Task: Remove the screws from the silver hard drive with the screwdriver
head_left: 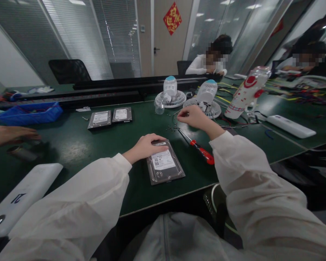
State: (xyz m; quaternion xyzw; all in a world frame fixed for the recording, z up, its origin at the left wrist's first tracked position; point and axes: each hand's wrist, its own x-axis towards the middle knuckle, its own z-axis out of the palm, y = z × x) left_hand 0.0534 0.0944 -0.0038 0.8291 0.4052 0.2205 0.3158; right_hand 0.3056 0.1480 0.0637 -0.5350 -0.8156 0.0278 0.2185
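Observation:
A hard drive (165,163) with a white label lies on the green table before me. My left hand (149,146) grips its far left part, the thumb across the top and the fingers along the far edge. My right hand (194,116) is raised beyond it to the right, thumb and fingertips pinched together; whatever they hold is too small to make out. Below those fingertips several tiny screws (171,128) are scattered on the table. A screwdriver (202,151) with a red and black handle lies right of the drive, its tip toward the screws.
Two more hard drives (100,119) lie farther back. Behind the screws stand a small clear cup (159,107) and white fans (170,90). A white bottle (246,94) leans at right. Another person's hand (11,136) is at far left, near a blue bin (29,113).

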